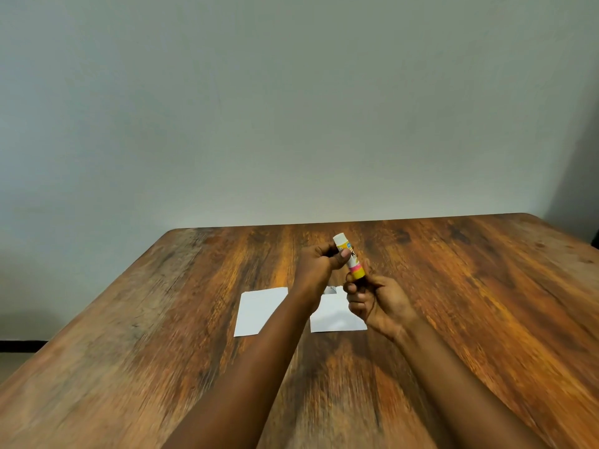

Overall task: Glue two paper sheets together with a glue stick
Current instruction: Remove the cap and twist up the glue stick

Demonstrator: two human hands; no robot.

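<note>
Two white sheets lie flat on the wooden table (pixel 453 286), apart from each other: the left sheet (pixel 259 311) at about 8 o'clock from the hands, the right sheet (pixel 334 315) at 6 o'clock, both partly covered by the forearms. Above them the glue stick (pixel 350 258) is held tilted, its white cap (pixel 340 238) pointing toward 11 o'clock. The right hand (pixel 376 303) is clamped on its lower end; the left hand (pixel 319 262) is curled closed, thumb pressing the tube just below the cap.

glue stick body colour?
Yellow with a pink band near the base and a white cap; glue stick shows best in the head view.
</note>
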